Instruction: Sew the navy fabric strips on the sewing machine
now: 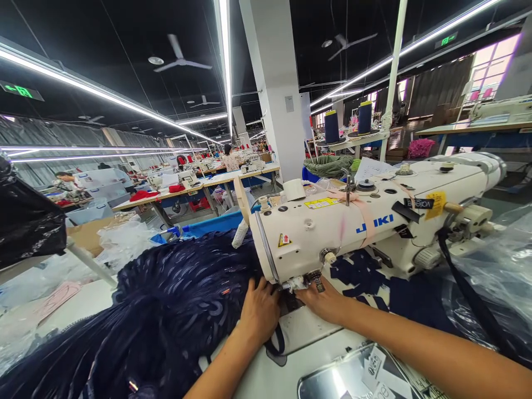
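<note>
A white JUKI sewing machine (307, 233) stands before me, its head over the needle area. My left hand (261, 310) is just left of the needle, fingers bent and closed on a narrow navy strap (279, 337) that loops down beside the needle plate. My right hand (322, 302) reaches in from the right, its fingers closed close to the presser foot. The machine head hides its fingertips and what they hold. Beside my left hand lies a big heap of navy straps (178, 293). Small navy fabric pieces (359, 274) lie behind my right hand.
A metal tray (328, 379) with paper labels (376, 363) sits at the front. Clear plastic (499, 271) lies at the right, and a black plastic bag (29, 216) hangs at the left. Navy thread cones (331, 127) stand behind the machine. Other people work at distant tables.
</note>
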`<action>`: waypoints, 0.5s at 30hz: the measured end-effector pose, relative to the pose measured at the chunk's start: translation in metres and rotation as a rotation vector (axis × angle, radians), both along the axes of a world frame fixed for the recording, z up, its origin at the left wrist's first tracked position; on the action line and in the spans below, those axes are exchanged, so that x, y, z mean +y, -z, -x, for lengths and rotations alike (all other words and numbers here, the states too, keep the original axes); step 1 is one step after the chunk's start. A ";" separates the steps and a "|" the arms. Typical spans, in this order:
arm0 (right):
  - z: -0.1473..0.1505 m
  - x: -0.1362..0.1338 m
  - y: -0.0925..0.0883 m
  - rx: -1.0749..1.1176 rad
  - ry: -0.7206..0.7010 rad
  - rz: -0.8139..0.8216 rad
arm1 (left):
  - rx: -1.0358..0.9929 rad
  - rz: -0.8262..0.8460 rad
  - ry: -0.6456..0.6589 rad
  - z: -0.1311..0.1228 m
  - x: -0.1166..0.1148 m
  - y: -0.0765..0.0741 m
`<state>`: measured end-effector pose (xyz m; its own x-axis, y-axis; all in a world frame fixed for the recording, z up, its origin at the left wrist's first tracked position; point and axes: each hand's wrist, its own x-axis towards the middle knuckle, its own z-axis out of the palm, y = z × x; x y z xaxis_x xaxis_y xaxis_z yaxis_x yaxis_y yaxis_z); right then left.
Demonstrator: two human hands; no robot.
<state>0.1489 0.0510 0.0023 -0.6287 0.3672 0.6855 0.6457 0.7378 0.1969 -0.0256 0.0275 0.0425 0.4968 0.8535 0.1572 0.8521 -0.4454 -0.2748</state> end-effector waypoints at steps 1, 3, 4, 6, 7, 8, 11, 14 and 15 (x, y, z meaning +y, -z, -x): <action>0.000 0.000 0.001 0.012 0.006 -0.005 | -0.002 -0.001 0.000 0.000 0.001 0.000; 0.001 -0.001 0.004 0.033 0.019 -0.012 | -0.007 -0.010 0.004 -0.001 0.002 0.000; 0.001 -0.001 0.004 0.037 0.026 -0.014 | -0.011 -0.017 0.010 -0.001 0.003 0.001; 0.002 -0.002 0.004 0.048 0.036 -0.029 | -0.019 -0.030 0.023 -0.001 0.004 0.002; 0.002 -0.003 0.003 0.055 0.042 -0.037 | -0.023 -0.034 0.029 -0.001 0.005 0.002; 0.003 -0.004 0.001 0.061 0.047 -0.041 | -0.025 -0.037 0.033 -0.001 0.006 0.003; 0.005 -0.007 -0.005 0.069 0.057 -0.016 | -0.031 -0.046 0.038 0.000 0.008 0.004; 0.007 -0.009 -0.010 0.057 0.056 0.075 | -0.033 -0.057 0.043 -0.001 0.008 0.004; 0.007 -0.010 -0.012 0.061 0.046 0.122 | -0.032 -0.059 0.045 -0.001 0.008 0.004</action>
<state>0.1414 0.0410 0.0139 -0.5675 0.4778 0.6706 0.6875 0.7232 0.0665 -0.0249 0.0359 0.0384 0.5282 0.8192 0.2233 0.8405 -0.4671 -0.2745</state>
